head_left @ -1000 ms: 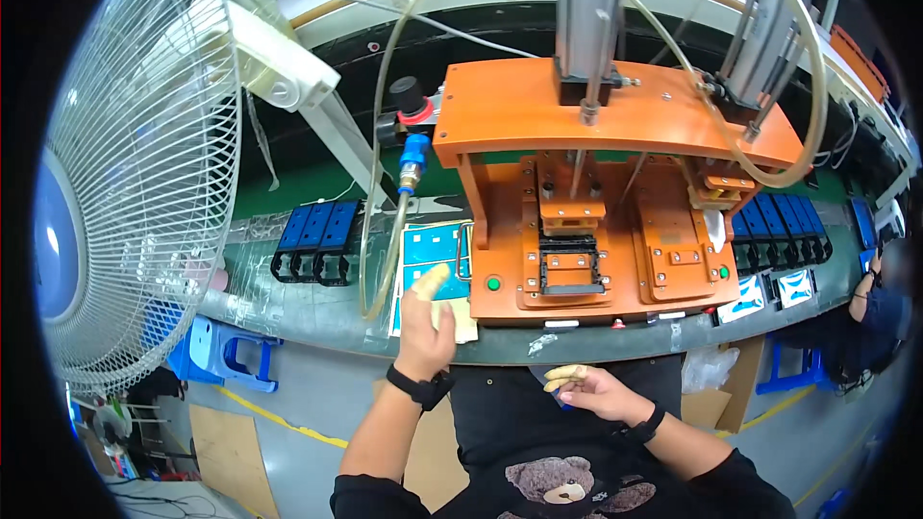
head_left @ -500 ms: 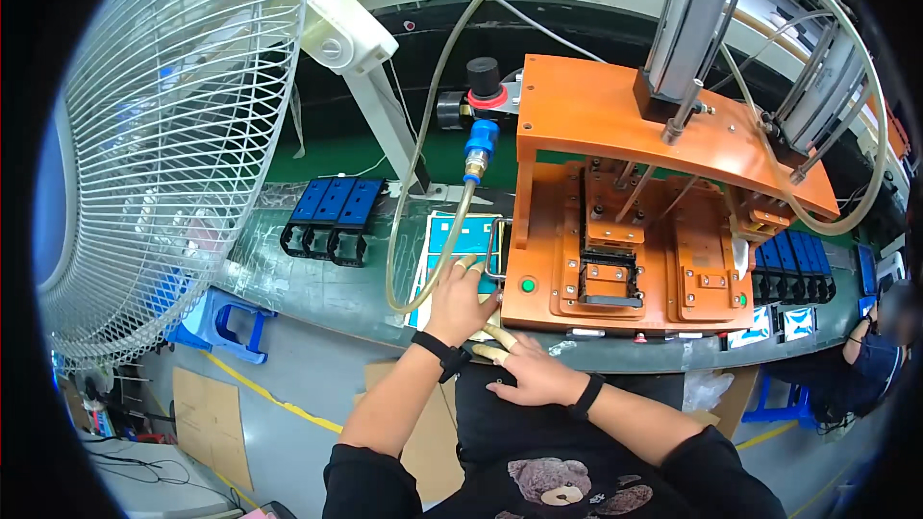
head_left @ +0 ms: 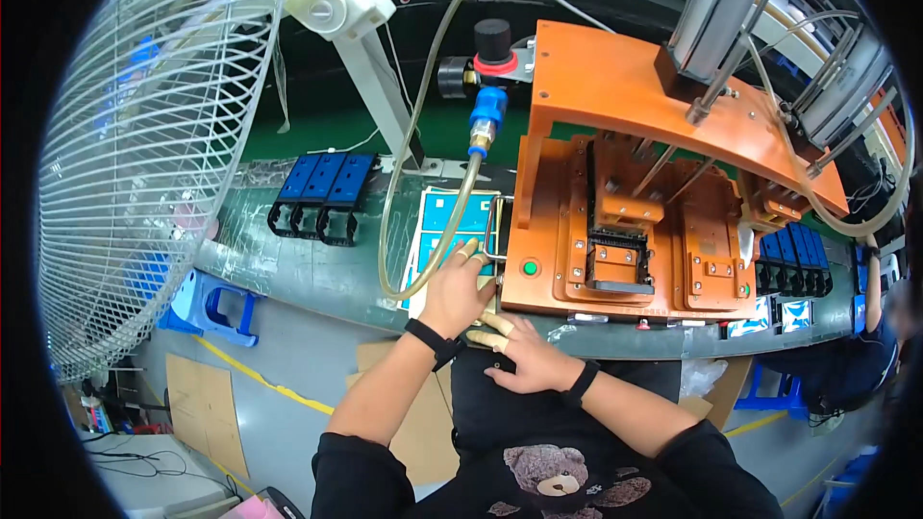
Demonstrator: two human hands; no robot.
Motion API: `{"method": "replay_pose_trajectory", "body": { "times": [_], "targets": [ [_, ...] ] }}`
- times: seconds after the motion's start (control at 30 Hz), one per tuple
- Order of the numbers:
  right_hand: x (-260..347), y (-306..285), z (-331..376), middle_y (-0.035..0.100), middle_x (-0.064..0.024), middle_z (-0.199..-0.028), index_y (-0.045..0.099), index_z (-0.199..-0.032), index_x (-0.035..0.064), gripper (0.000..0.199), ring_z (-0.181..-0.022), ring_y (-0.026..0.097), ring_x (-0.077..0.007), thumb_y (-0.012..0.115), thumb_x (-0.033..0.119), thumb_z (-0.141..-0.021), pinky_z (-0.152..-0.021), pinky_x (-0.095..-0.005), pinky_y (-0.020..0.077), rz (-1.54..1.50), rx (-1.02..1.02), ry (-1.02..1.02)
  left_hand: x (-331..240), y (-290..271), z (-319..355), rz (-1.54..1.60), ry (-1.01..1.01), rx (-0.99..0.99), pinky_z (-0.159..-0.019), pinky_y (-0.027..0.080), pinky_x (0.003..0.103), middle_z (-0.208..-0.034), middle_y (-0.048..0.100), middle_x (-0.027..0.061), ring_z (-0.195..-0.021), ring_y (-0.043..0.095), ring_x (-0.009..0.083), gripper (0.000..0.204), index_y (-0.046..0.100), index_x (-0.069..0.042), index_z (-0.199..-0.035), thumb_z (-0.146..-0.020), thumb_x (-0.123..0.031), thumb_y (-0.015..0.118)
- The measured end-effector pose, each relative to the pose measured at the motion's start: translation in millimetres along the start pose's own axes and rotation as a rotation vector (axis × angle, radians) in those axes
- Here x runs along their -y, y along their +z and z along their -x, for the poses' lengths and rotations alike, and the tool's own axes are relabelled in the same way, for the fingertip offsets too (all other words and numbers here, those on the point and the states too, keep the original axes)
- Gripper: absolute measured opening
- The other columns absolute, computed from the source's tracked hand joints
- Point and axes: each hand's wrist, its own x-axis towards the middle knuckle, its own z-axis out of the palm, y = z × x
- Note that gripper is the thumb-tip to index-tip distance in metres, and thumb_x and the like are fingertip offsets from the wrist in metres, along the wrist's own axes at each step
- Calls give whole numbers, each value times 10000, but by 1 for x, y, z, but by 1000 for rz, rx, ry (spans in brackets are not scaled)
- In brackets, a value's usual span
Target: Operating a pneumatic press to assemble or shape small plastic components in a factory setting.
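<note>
My left hand lies on a stack of sheets with blue rectangular pieces, left of an orange press. Its fingers stretch forward over the blue area, with pale finger cots on some of them. Close beside it, my right hand is at the bench's front edge. Its cot-covered fingers are stretched out to the left, towards the left wrist. Whether any thin piece lies under those fingertips is hard to make out. A black frame part sits in the press's left fixture.
A pale air hose loops down over the sheets. Blue-and-black parts stand in a group at left and another at right. A large fan fills the left side. Another person is at the far right.
The view has shifted slightly, so the press and bench appear a little higher. Both hands stay nearly in place, with the right fingers slightly closer to the left hand.
</note>
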Motion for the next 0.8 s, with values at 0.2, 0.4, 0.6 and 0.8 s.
{"method": "replay_pose_trajectory", "body": {
  "times": [0.2,0.4,0.6,0.8],
  "targets": [
    [-9,6,3,422,-204,-1439,536,-1337,92,578,-1315,388,-423,687,213,-792,-1113,-511,311,-59,-10,8,-2,0,3,45,24,-28,-1072,314,623,-1309,588,168,-1282,496,364,360,669,-66,-1082,-750,-179,752],
    [-9,6,6,459,-172,-1414,551,-1318,111,563,-1308,417,-391,684,177,-775,-1104,-483,340,-38,-54,-27,-7,-2,13,49,36,-77,-1046,370,518,-1140,646,164,-1214,533,390,388,665,-41,-1061,-713,-168,782],
    [-8,9,5,475,-164,-1394,550,-1314,114,569,-1312,417,-371,689,193,-767,-1101,-485,334,24,-29,-27,-6,2,22,-43,-2,-62,-1050,315,625,-1179,631,153,-1275,496,383,364,653,-56,-1076,-747,-169,758],
    [-6,7,2,446,-164,-1420,538,-1323,111,593,-1309,411,-380,700,219,-763,-1081,-489,345,87,-36,-25,3,2,19,-31,47,-111,-1045,322,634,-1103,681,162,-1226,548,384,185,694,-81,-954,-787,-158,715]
  ]
}}
